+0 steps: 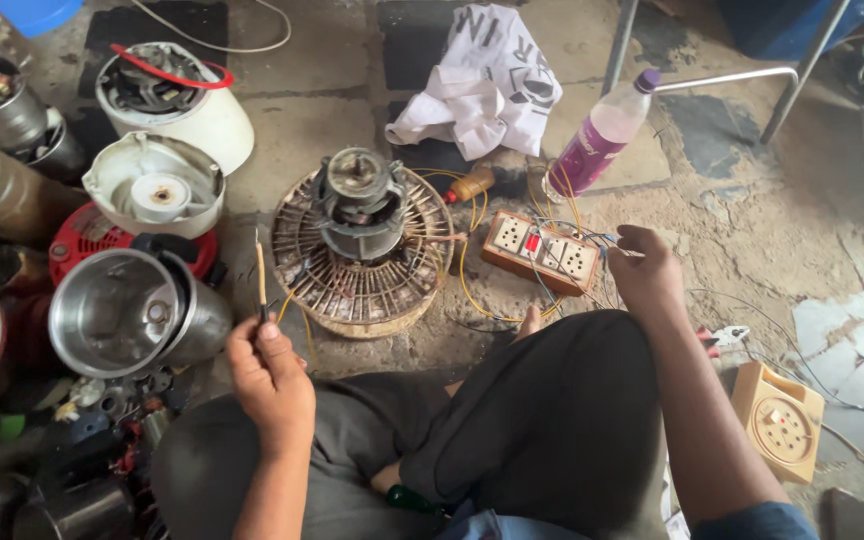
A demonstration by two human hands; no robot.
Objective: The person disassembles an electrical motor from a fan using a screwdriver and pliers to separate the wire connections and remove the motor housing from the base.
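Upright, left hand (270, 375) pinches wire (261, 275).

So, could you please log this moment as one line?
left hand: holds thin wire | right hand: at socket board | motor: on fan grille

Thin yellow insulated wire (261, 278): pinched at its lower end between the thumb and fingers of the left hand (270, 378). It stands nearly upright above that hand, with a short dark bared tip at the top. A further yellow lead runs from just right of the left hand toward the motor.

Wooden-brown rectangular switchboard with white sockets and a red switch (542, 249): lies flat on the floor, just left of the right hand (644, 268), long side angled slightly. Blue and yellow wires bunch at its near end, under the right fingertips; exact contact cannot be made out.
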